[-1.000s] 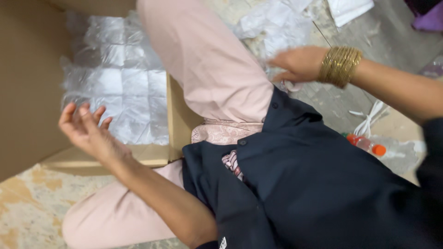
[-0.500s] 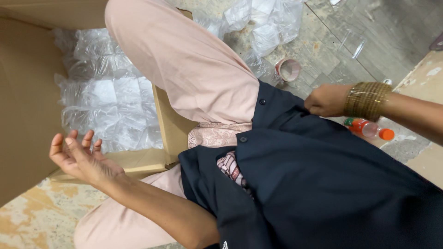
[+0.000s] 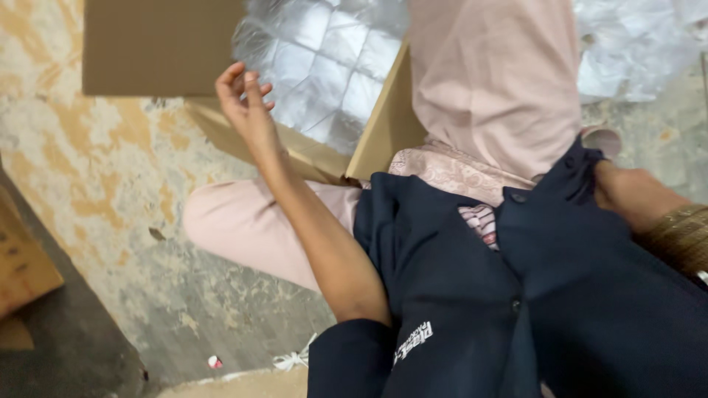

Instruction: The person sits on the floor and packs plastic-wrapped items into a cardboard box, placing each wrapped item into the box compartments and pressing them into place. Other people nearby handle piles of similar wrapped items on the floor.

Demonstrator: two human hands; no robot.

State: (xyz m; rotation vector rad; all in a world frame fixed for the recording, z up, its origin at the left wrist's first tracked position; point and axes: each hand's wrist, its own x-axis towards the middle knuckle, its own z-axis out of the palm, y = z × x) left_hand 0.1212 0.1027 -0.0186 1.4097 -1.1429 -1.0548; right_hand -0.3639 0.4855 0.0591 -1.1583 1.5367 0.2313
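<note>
My left hand [image 3: 247, 103] is raised with fingers apart and loosely curled, holding nothing, beside the near flap of an open cardboard box [image 3: 158, 48]. The box holds sheets of clear bubble wrap [image 3: 324, 66]. My right hand [image 3: 634, 193], with gold bangles [image 3: 682, 237] on the wrist, grips the edge of my dark navy jacket [image 3: 531, 295] at my waist. My legs in pale pink trousers [image 3: 494, 81] stretch out beside the box.
A worn, mottled stone floor [image 3: 110, 199] lies to the left. More crumpled clear plastic wrap [image 3: 634, 51] lies at the upper right. A piece of brown cardboard [image 3: 22, 273] sits at the far left edge. Small scraps [image 3: 291, 360] lie on the floor near my elbow.
The view has swung left. My right hand has come back from the plastic wrap to my waist and taken hold of the jacket edge. My left hand stays raised and empty.
</note>
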